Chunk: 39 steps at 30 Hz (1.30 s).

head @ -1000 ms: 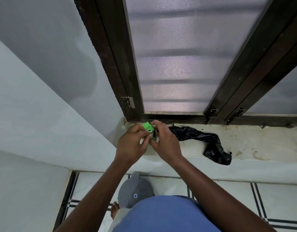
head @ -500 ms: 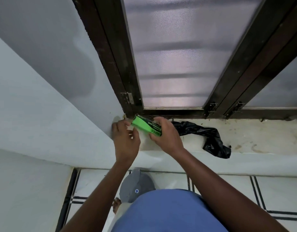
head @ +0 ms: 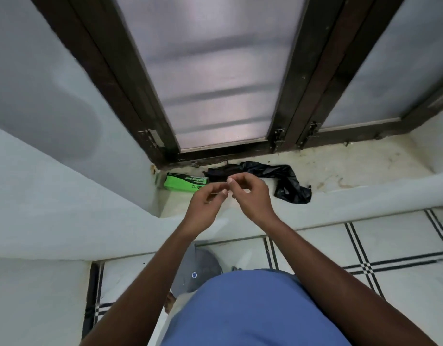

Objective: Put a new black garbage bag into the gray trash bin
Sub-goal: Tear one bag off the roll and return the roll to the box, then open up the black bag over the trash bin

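You wore a blue shirt. Your two arms were bare, with no sleeves on them. Your left hand and right hand had no gloves.

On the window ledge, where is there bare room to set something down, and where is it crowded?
Bare ledge lies right of the black garbage bag, toward the far wall. A smaller bare patch lies in front of the green box, by the left wall. It is crowded in the middle, where both hands hover.
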Available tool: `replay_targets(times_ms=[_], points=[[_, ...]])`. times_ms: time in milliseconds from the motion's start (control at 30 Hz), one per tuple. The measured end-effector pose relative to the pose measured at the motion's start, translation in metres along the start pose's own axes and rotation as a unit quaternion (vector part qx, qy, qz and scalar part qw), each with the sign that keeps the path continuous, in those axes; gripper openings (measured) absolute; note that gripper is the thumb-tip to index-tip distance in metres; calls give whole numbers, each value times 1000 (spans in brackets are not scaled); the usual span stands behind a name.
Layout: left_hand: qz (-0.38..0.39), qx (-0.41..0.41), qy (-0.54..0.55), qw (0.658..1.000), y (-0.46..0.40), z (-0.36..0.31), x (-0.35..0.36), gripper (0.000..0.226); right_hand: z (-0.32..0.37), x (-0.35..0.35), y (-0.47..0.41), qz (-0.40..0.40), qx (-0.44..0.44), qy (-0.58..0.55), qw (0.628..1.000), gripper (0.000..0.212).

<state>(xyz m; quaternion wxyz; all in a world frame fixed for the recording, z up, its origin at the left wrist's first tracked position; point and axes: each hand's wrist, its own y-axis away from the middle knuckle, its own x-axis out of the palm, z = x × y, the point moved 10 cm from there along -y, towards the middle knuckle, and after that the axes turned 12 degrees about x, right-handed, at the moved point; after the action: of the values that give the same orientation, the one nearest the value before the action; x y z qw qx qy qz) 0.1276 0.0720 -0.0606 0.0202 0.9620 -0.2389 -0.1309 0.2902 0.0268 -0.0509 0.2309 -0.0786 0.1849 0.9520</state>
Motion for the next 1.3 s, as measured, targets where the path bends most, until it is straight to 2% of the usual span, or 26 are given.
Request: replay_targets(times_ms=[67,133,200,267,300,333,367,400,467,533,567,600,633,700,767,833,900,1033,1067,1167,1233,1267,1300], points=[[12,-5,13,1000,-3,-6,16,22,-4,-24,3,-32,4,27,999,10],[19,-18,19,999,-4,-8,34,21,-7,-59,9,-115,-32,137,983,13],[27,-38,25,999,0,-6,49,16,-15,-88,12,-214,-64,312,923,30],[40,-54,24,997,7,-5,65,14,-53,-116,4,-231,45,441,866,69],[41,-62,24,997,10,-2,67,13,-71,-121,1,-204,107,479,847,78],[44,-69,25,996,13,0,70,13,-82,-123,1,-172,148,500,836,71],[50,-74,18,996,18,1,72,13,-87,-121,3,-136,160,499,841,51],[54,-75,13,996,22,2,73,12,-88,-115,6,-93,156,468,865,29],[70,-58,-13,996,30,4,72,12,-82,-89,14,23,142,327,934,4],[106,-41,-20,993,39,3,68,27,-69,-60,32,159,158,151,963,10],[120,-44,-6,992,46,3,62,33,-58,-47,43,207,167,72,961,14],[134,-52,10,990,50,3,57,34,-48,-44,49,222,169,10,960,17],[137,-56,18,989,55,1,47,30,-38,-43,53,219,167,-39,960,20],[119,-57,12,991,65,-3,23,14,-27,-52,52,164,169,-121,964,24],[45,-69,45,996,79,-3,-8,14,-30,-61,47,84,181,-151,968,29],[-37,-82,98,991,95,-3,-39,14,-31,-57,49,52,189,-131,972,33],[-60,-74,113,989,110,-11,-55,18,-26,-34,58,94,182,-100,974,35],[-1,-53,105,993,128,-34,-45,43,-11,19,87,192,171,-64,964,59],[-3,-55,109,993,131,-36,-45,40,-9,28,93,205,181,-75,959,61],[-65,-72,180,979,138,-30,-60,19,-1,42,107,193,210,-92,954,51],[-130,-100,245,955,148,-21,-75,14,9,43,118,159,174,-52,970,49],[-153,-107,256,949,156,-18,-85,10,17,49,130,159,146,-40,976,51],[-164,-108,253,947,161,-18,-90,15,22,54,140,174,120,-30,977,57]])
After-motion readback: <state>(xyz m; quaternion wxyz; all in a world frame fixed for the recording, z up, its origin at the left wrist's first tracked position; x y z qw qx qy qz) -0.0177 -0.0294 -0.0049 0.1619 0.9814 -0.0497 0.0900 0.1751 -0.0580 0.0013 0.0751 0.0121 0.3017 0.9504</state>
